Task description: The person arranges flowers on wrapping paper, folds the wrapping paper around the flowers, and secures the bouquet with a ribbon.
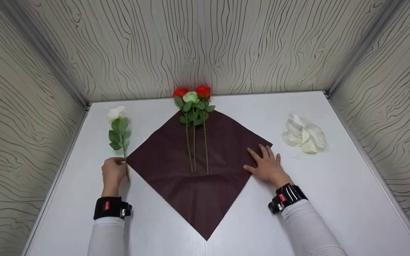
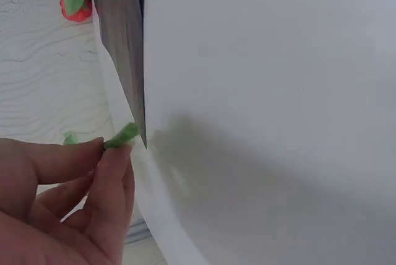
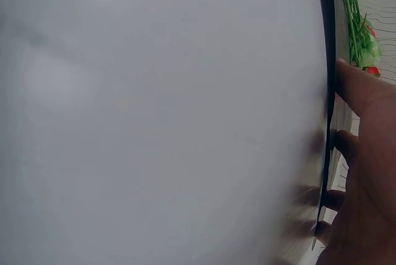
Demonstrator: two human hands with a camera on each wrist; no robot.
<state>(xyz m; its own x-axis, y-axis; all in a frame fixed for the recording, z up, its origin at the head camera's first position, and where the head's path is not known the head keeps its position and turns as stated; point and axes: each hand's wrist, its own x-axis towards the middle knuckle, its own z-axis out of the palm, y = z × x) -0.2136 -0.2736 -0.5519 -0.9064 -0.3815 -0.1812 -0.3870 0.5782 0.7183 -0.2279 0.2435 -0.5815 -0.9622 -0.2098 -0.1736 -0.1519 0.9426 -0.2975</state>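
In the head view my left hand [image 1: 114,173] pinches the stem of a white artificial rose [image 1: 117,113] at the left; the wrist view shows the green stem end [image 2: 122,136] between thumb and fingertips. The flower points to the back, beside the left corner of a dark maroon wrapping sheet [image 1: 162,156] laid as a diamond. My right hand [image 1: 267,167] rests with spread fingers on the sheet's right corner. Two red roses [image 1: 203,91] and a pale green rose [image 1: 190,97] lie side by side on the sheet, blooms past its back corner, stems toward me.
A crumpled cream ribbon or cloth [image 1: 304,134] lies on the white table [image 1: 333,199] at the right. Wood-grain patterned panels [image 1: 205,46] stand behind and on both sides of the table.
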